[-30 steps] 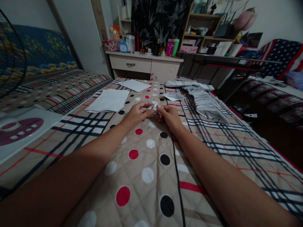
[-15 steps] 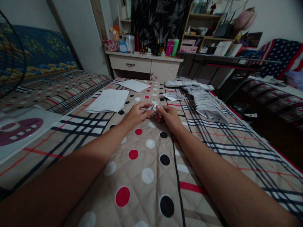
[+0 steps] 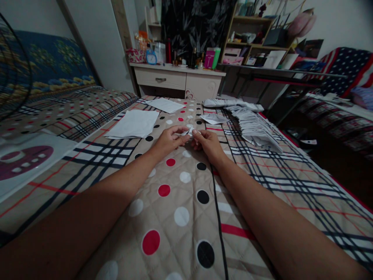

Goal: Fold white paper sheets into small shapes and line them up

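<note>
The paper (image 3: 190,131) is pinched by the left hand (image 3: 169,140) and right hand (image 3: 211,144); probably light, easily creased, best held by edges.

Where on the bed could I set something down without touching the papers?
Bare bedspread lies between the forearms, short of the left hand and right hand, which pinch a small white paper. Another bare patch is right of the right forearm, nearer than the folded papers. Farther off it is crowded: white sheets left, folded papers right.
</note>
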`<state>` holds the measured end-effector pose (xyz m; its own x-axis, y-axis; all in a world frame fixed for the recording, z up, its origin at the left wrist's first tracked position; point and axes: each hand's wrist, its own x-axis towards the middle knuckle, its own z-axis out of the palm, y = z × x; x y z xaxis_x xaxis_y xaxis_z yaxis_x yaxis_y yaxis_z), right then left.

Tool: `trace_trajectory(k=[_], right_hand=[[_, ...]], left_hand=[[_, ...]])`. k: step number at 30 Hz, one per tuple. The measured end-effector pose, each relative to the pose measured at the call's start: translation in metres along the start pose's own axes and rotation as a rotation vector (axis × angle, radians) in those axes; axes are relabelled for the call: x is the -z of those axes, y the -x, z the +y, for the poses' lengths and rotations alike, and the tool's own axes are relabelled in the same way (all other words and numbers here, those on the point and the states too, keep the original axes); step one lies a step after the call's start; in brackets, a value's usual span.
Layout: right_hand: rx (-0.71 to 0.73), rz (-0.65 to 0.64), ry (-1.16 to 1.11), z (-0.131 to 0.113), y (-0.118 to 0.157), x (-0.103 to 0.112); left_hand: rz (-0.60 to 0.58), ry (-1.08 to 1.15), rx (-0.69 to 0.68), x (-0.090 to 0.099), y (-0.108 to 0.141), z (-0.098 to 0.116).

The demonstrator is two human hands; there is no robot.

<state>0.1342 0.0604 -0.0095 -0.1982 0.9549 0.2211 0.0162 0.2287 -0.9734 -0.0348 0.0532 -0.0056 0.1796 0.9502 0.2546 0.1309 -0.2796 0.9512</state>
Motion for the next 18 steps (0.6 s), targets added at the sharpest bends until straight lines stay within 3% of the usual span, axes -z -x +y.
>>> trace_trajectory(k=[18], right_hand=[[-0.022,0.003,-0.022,-0.0002,-0.0021,0.0011]], left_hand=[[-0.001,0.03,0.028,0.0017,-0.0009,-0.0046]])
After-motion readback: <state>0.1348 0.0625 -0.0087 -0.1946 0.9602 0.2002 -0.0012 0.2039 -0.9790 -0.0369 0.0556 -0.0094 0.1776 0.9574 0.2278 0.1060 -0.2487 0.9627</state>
